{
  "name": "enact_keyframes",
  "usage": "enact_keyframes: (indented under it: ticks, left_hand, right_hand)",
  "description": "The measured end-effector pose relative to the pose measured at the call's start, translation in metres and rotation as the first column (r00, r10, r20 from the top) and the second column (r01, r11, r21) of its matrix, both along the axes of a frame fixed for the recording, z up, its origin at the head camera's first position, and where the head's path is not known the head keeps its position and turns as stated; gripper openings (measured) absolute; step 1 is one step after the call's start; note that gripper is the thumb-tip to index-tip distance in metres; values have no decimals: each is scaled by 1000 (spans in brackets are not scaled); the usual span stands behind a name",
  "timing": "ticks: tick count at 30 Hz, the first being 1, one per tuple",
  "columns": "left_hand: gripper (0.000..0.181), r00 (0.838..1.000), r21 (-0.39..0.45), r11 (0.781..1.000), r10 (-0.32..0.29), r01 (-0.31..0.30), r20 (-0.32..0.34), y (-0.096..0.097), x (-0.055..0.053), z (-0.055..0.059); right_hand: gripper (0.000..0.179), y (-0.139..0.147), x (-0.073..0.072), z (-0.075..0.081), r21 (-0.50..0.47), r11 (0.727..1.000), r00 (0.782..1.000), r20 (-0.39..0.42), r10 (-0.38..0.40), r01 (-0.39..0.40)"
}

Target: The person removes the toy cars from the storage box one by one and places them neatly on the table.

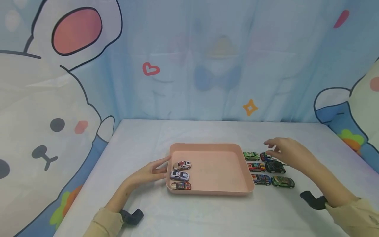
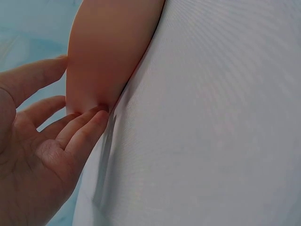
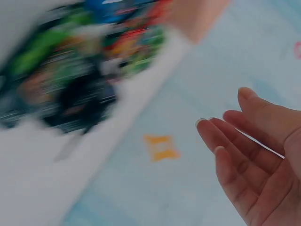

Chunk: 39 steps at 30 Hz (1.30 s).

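The fingertips of my left hand [image 1: 147, 171] rest against the left wall of a pink tray [image 1: 213, 148]; in the left wrist view, fingers [image 2: 89, 129] press on its outer side. Inside the tray, along its left side, sit three toy cars: a white-and-red one [image 1: 182, 165], a white-and-blue one [image 1: 179, 175] and a dark one with red [image 1: 181, 186]. My right hand [image 1: 288, 152] holds nothing, its fingers loosely bent over a dark blue toy car [image 1: 264, 157], which it partly covers. Close below the hand is a black toy car [image 1: 275, 167].
More toy cars stand in rows right of the tray: light green [image 1: 251, 156], red [image 1: 256, 167], blue [image 1: 261, 179] and dark green [image 1: 283, 181]. All rest on a white-covered table [image 1: 207, 214]. A blue cartoon curtain [image 1: 189, 89] hangs behind it.
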<state>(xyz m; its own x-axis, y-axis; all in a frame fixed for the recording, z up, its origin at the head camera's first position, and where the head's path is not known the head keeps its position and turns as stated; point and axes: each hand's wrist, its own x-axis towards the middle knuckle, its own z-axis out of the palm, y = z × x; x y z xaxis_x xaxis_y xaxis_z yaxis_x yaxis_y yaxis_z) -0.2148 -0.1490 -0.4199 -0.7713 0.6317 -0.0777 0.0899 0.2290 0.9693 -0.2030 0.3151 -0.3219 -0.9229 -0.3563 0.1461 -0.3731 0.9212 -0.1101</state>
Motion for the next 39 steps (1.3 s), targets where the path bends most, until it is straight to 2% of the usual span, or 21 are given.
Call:
enact_keyframes:
  ticks: [7,9,12,17,20,24,27,31,39]
  left_hand:
    - [68,1000,11,1000,-15,15,-1,-1,-1,-1]
    - [68,1000,16,1000,-25,25,0,-1,-2,-1]
    - [68,999,22,999,-35,35,2,-1,-2,-1]
    - [68,1000,23,999,-25,25,3,-1,-1,0]
    - [68,1000,22,999,-23,23,0,0,-1,-1]
    - [68,1000,18,1000,-17,17,2,0,-1,0]
    - [68,1000,19,1000,-17,17,4,-1,-1,0]
    - [68,1000,30,999,-26,26,6,-1,-1,-1]
    - [68,999,46,998,-38,38,9,-1,-1,-1]
  right_hand:
    - [34,-68,-4,45,-63,985,986,-56,154,-157]
    - [35,-86,-6,52,-83,978,981,-57,188,-192]
    - [37,-111,-13,54,-114,965,972,-55,230,-235]
    - [35,-152,-29,42,-145,933,944,-78,321,-330]
    - [31,-174,-35,29,-152,915,928,-54,369,-373]
    - [24,-198,-40,10,-106,896,900,9,435,-432]
    - [23,-210,-45,-5,-57,870,866,81,493,-490]
    - [24,-220,-52,-21,-13,849,835,174,522,-528]
    - [21,-231,-54,-35,28,860,837,248,487,-509]
